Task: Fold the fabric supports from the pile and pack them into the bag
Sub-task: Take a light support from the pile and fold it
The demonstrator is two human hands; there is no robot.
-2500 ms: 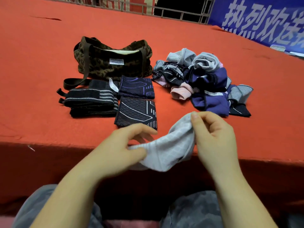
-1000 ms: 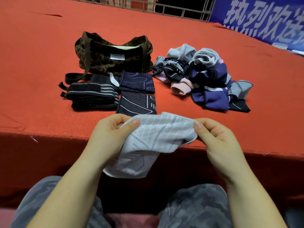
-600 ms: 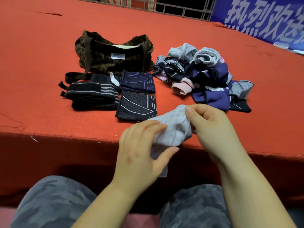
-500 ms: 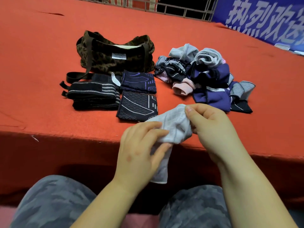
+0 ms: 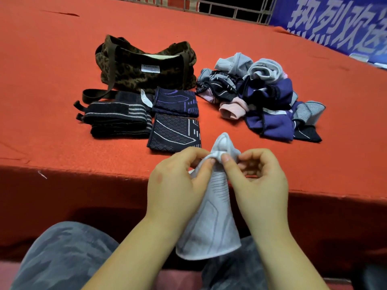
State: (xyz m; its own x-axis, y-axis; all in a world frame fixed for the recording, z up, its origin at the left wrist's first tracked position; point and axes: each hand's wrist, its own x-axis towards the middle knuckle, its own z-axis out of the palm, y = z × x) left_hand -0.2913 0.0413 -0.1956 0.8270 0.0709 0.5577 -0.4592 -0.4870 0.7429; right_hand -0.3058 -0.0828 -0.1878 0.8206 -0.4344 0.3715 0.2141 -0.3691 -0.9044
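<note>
Head view shows both hands pinching the top of a pale grey fabric support just over the near edge of the desk. The left hand has its grip clamped on the cloth, thumb and forefinger pressed together at the left of the bunched top. The right hand pinches the same bunch from the right, thumb tip on the cloth and the other fingers curled behind it. A small peak of cloth stands up above the two pinches, and the rest hangs down between the wrists toward the lap, flaring wider at the bottom hem.

It looks light, soft and stretchy: it droops freely and creases where pinched, so it should hold no shape by itself. It is probably best held by two corners or the open hem, well apart, and laid flat on the desk to fold; a single pinch would likely let it twist.

Beyond the hands, three folded supports lie side by side on the desk. Just behind them sits the leopard-print bag, its mouth open. To the right, apart from the folded ones, is the pile of unfolded supports in grey, purple, black and pink.
</note>
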